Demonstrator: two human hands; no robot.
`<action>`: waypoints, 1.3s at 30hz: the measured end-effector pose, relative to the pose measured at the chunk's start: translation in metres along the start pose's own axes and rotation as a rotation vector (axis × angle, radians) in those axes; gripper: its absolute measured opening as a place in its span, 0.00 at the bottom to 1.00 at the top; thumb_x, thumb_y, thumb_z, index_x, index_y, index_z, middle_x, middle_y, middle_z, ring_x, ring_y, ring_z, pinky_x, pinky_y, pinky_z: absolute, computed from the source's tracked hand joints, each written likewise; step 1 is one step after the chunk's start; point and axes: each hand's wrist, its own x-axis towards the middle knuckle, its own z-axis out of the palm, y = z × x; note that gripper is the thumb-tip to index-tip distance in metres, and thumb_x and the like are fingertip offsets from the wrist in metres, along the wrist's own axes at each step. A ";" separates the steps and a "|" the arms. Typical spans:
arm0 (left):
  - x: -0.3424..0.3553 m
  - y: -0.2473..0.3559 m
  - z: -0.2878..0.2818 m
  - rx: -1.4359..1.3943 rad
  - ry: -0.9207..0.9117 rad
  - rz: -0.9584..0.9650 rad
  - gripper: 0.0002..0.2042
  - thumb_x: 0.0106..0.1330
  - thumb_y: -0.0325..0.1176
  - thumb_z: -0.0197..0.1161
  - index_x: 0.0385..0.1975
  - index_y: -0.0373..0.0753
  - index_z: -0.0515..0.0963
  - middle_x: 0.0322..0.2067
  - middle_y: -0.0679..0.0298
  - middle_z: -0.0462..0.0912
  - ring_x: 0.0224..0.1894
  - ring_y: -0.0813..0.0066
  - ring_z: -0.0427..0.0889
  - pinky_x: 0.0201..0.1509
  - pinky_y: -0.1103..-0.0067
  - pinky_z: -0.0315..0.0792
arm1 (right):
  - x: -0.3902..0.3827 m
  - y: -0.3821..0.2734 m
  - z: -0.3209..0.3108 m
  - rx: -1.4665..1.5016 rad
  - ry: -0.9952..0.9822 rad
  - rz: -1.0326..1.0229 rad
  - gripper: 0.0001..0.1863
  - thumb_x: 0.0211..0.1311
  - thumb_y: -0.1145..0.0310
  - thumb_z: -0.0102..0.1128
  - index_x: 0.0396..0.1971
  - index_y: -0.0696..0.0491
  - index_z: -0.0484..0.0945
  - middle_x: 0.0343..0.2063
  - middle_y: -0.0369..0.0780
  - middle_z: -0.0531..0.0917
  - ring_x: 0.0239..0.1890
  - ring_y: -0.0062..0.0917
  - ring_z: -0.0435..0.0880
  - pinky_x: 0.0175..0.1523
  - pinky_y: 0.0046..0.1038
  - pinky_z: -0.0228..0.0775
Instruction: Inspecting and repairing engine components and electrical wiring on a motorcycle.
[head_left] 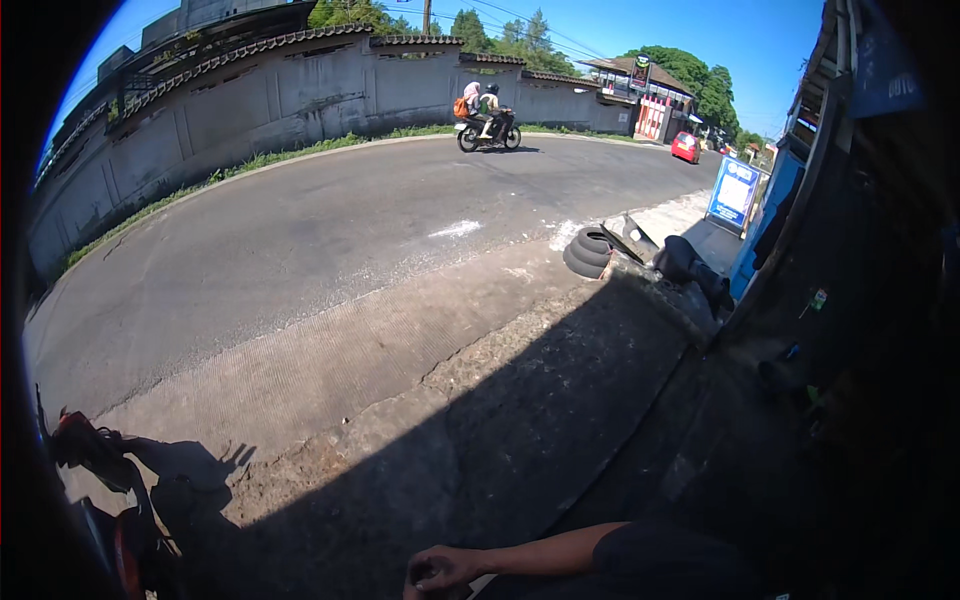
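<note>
Right hand was curled at the lower edge, whether around anything could not be told, the left hand out of view and its state likewise undetermined, while a partly visible red-and-black motorbike stood well apart, leftward of the right hand.

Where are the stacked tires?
In the head view, the tires are right of centre, near the roadside, with the blue sign farther up and to the right.
</note>
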 end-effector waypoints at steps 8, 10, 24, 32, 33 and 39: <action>0.100 0.043 -0.005 0.076 -0.204 0.071 0.16 0.72 0.39 0.54 0.54 0.38 0.73 0.50 0.59 0.78 0.51 0.68 0.78 0.53 0.72 0.76 | 0.038 -0.056 -0.082 -0.127 0.155 0.170 0.20 0.60 0.54 0.65 0.39 0.57 0.82 0.36 0.44 0.85 0.39 0.32 0.83 0.47 0.34 0.74; 0.106 0.073 0.011 0.486 -0.129 0.202 0.21 0.69 0.44 0.58 0.55 0.36 0.73 0.48 0.59 0.80 0.49 0.71 0.79 0.52 0.73 0.75 | 0.035 -0.050 -0.084 0.029 0.304 0.192 0.18 0.62 0.56 0.64 0.39 0.58 0.81 0.33 0.42 0.84 0.38 0.28 0.81 0.45 0.34 0.74; 0.061 0.101 0.013 0.926 0.157 0.371 0.30 0.60 0.30 0.66 0.63 0.32 0.65 0.40 0.55 0.85 0.42 0.71 0.83 0.49 0.75 0.76 | 0.058 -0.026 -0.041 -0.270 0.387 0.015 0.14 0.64 0.62 0.58 0.40 0.58 0.82 0.27 0.47 0.85 0.28 0.29 0.84 0.35 0.33 0.75; -0.064 0.161 0.020 0.703 0.964 0.607 0.23 0.54 0.34 0.71 0.50 0.32 0.77 0.37 0.56 0.84 0.36 0.68 0.86 0.41 0.76 0.79 | 0.157 -0.103 -0.013 0.198 -0.355 0.253 0.15 0.69 0.67 0.55 0.47 0.63 0.77 0.31 0.41 0.83 0.32 0.20 0.81 0.37 0.23 0.73; -0.091 0.174 0.031 0.734 1.070 0.625 0.23 0.52 0.33 0.73 0.48 0.32 0.78 0.36 0.56 0.83 0.34 0.69 0.86 0.39 0.76 0.79 | 0.165 -0.116 -0.004 0.255 -0.485 0.204 0.15 0.68 0.69 0.56 0.47 0.63 0.77 0.33 0.43 0.84 0.33 0.22 0.82 0.38 0.25 0.74; -0.212 0.136 0.054 0.618 1.306 0.784 0.15 0.50 0.24 0.76 0.37 0.32 0.80 0.31 0.63 0.82 0.26 0.81 0.84 0.27 0.85 0.78 | 0.154 -0.159 0.088 0.372 -1.022 0.169 0.16 0.62 0.78 0.60 0.50 0.65 0.76 0.44 0.47 0.83 0.48 0.28 0.82 0.52 0.29 0.75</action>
